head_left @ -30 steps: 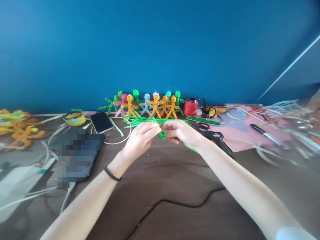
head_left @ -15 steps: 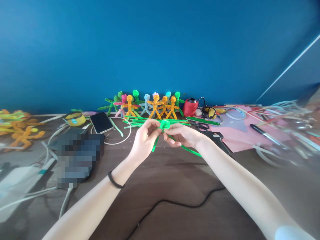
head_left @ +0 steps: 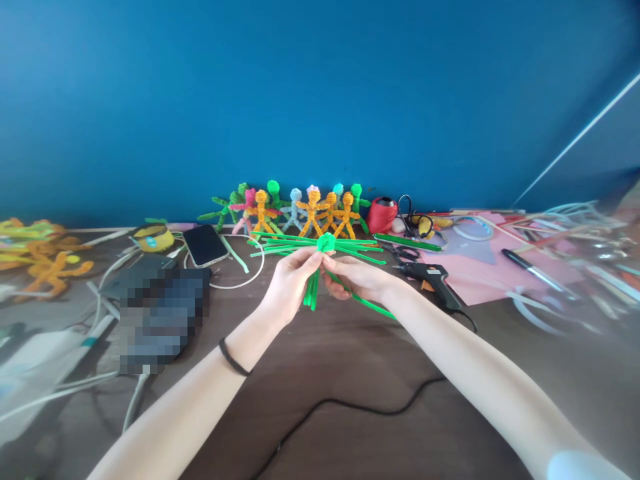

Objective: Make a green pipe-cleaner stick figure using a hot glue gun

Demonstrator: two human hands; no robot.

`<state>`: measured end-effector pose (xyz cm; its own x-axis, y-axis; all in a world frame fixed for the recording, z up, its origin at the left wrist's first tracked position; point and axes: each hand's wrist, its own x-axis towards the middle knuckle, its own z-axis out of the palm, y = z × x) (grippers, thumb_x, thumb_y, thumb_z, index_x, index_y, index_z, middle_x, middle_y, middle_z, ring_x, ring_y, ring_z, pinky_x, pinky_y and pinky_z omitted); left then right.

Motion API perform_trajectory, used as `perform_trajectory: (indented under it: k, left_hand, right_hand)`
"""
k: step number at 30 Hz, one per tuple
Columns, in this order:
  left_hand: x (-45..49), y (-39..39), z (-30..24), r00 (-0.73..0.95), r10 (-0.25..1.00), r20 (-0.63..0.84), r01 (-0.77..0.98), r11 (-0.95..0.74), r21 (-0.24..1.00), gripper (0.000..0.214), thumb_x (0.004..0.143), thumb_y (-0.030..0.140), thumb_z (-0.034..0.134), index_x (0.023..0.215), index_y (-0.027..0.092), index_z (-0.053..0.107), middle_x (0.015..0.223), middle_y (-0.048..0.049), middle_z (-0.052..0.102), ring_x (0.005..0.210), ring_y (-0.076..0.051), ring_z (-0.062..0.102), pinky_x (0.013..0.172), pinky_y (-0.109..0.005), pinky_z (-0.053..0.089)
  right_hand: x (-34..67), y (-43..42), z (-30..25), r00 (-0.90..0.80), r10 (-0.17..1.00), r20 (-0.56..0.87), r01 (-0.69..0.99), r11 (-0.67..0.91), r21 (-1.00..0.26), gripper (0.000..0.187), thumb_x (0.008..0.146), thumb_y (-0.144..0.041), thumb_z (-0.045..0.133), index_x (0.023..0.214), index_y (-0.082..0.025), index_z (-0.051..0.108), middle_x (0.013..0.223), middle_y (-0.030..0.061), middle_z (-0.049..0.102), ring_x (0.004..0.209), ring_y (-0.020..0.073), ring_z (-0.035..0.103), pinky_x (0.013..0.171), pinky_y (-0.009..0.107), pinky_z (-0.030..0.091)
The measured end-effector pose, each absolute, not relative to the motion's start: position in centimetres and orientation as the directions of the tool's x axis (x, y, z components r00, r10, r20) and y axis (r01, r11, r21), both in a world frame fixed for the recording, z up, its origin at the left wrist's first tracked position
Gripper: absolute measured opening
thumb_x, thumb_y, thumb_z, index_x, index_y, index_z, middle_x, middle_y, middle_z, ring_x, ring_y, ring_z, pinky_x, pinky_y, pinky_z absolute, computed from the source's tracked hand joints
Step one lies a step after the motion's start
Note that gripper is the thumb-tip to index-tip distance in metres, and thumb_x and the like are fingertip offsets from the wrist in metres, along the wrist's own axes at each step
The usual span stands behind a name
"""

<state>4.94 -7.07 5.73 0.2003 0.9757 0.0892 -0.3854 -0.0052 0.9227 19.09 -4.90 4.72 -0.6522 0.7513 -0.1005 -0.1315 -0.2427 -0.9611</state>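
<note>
My left hand (head_left: pixel 294 280) and my right hand (head_left: pixel 359 277) meet at mid-table, both closed on one green pipe cleaner figure (head_left: pixel 326 243). Its top is a wound, rounded green head. Green strands hang below my left fingers, and a longer strand runs out under my right hand toward the forearm. Where the fingertips press together, the part they grip is hidden. Just behind the hands lie loose green pipe cleaners (head_left: pixel 273 245). Against the wall stands a row of finished pipe cleaner figures (head_left: pixel 313 208) in orange, green, pink and blue.
On the left are a phone (head_left: pixel 205 245), a yellow tape roll (head_left: pixel 152 238), cables and a pixelated dark object (head_left: pixel 167 320). To the right lie a glue gun (head_left: pixel 434 281), scissors (head_left: pixel 403 253), a red spool (head_left: pixel 383 215), pink paper (head_left: pixel 480 280) and a marker (head_left: pixel 533 270). A black cord (head_left: pixel 345 403) crosses the front.
My right fingers have shifted and curled lower beneath the green head. The head has turned slightly, and more hanging strands show under my left hand. The glue gun is less covered by my right arm.
</note>
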Motion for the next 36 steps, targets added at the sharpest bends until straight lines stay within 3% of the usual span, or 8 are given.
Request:
perform_trajectory:
  k: [5,8,11,20,27,32,36]
  left_hand:
    - [4.6,-6.6,6.1,0.165,0.984,0.066,-0.438,0.013,0.899,0.017,0.064,0.029,0.073,0.068,0.016,0.063,0.073,0.0005,0.063,0.06,-0.008,0.052,0.06,-0.023,0.044]
    - [4.4,-6.4,6.2,0.101,0.993,0.063,-0.414,-0.016,0.91,0.016,0.065,0.028,0.072,0.07,0.016,0.062,0.074,0.002,0.062,0.06,-0.007,0.051,0.058,-0.02,0.043]
    - [4.5,-6.5,6.1,0.073,0.993,0.097,-0.34,-0.067,0.938,0.015,0.067,0.028,0.07,0.073,0.017,0.062,0.069,0.0025,0.061,0.062,-0.008,0.055,0.06,-0.021,0.043]
    - [4.7,-7.1,5.8,0.077,0.959,0.272,0.085,-0.278,0.957,0.005,0.073,0.022,0.062,0.071,0.017,0.062,0.066,-0.0005,0.064,0.06,-0.013,0.059,0.059,-0.024,0.043]
    - [4.3,-7.3,5.1,0.125,0.856,0.502,0.51,-0.49,0.707,0.011,0.079,0.02,0.052,0.071,0.017,0.059,0.069,0.0008,0.063,0.064,-0.011,0.053,0.062,-0.022,0.04]
    - [3.8,-6.8,4.9,0.049,0.83,0.556,0.594,-0.472,0.652,0.012,0.079,0.019,0.053,0.067,0.017,0.053,0.065,0.002,0.059,0.059,-0.01,0.051,0.059,-0.02,0.039]
    - [3.6,-6.4,4.6,0.047,0.778,0.627,0.646,-0.503,0.575,0.013,0.077,0.015,0.054,0.065,0.018,0.049,0.064,0.0021,0.057,0.06,-0.01,0.05,0.059,-0.02,0.038]
  right_hand:
    - [19.6,-4.6,5.6,-0.517,0.856,-0.014,0.068,0.025,-0.997,0.04,0.073,-0.053,0.06,0.069,-0.014,0.056,0.052,-0.0051,0.046,0.043,0.0062,0.039,0.041,0.021,0.028]
    - [19.9,-4.6,6.5,-0.291,0.935,0.204,0.176,0.262,-0.949,0.026,0.073,-0.04,0.065,0.075,-0.015,0.058,0.066,-0.0021,0.056,0.058,0.009,0.049,0.055,0.024,0.038]
    - [19.7,-4.9,7.1,-0.174,0.915,0.365,0.152,0.391,-0.908,0.018,0.074,-0.033,0.063,0.079,-0.016,0.057,0.079,0.0001,0.06,0.072,0.0115,0.054,0.066,0.026,0.042]
    - [19.0,-5.5,7.2,-0.231,0.955,0.188,-0.12,0.164,-0.979,0.032,0.065,-0.043,0.071,0.071,-0.015,0.056,0.058,-0.0041,0.053,0.051,0.0073,0.047,0.053,0.024,0.039]
    - [18.5,-5.5,6.4,-0.259,0.963,0.071,-0.258,0.002,-0.966,0.036,0.063,-0.046,0.071,0.063,-0.016,0.051,0.053,-0.0055,0.05,0.049,0.0057,0.045,0.051,0.021,0.036]
    - [18.5,-5.4,6.2,-0.082,0.982,0.171,-0.146,0.158,-0.977,0.031,0.069,-0.046,0.067,0.07,-0.018,0.053,0.05,-0.0064,0.049,0.045,0.0067,0.045,0.046,0.022,0.034]
    - [18.4,-5.7,6.3,-0.128,0.974,0.186,-0.16,0.165,-0.973,0.028,0.071,-0.043,0.066,0.069,-0.017,0.056,0.052,-0.0047,0.052,0.043,0.0069,0.046,0.044,0.023,0.034]
